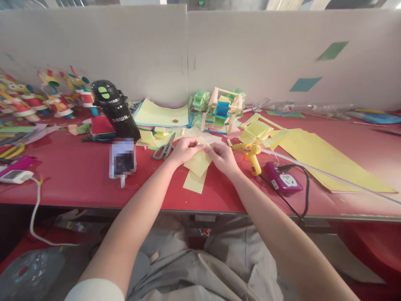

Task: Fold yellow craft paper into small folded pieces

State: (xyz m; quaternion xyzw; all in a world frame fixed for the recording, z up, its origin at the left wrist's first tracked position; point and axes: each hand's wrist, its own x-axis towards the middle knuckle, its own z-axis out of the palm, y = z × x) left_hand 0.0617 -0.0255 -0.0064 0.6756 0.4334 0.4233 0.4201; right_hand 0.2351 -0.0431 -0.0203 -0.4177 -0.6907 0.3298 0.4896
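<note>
Between my two hands is a piece of yellow paper point(199, 163), its top edge pinched by the fingers of both. My left hand point(186, 151) grips it from the left, thumb and fingertips pressed together. From the other side my right hand point(223, 158) pinches the same edge, its fingertips close to the left ones. Another pale yellow paper strip point(194, 183) lies on the red table below it. Grey-green scissors point(164, 150) rest just left of my left hand. A yellow glue gun point(251, 157) lies right of my right hand.
A black bottle point(116, 110) stands at the left behind a phone-like device point(123, 159). A small paper-and-stick wheel model point(223, 110) stands at the back. Yellow sheets point(332, 161) and a purple power socket point(283, 179) with a black cable lie on the right.
</note>
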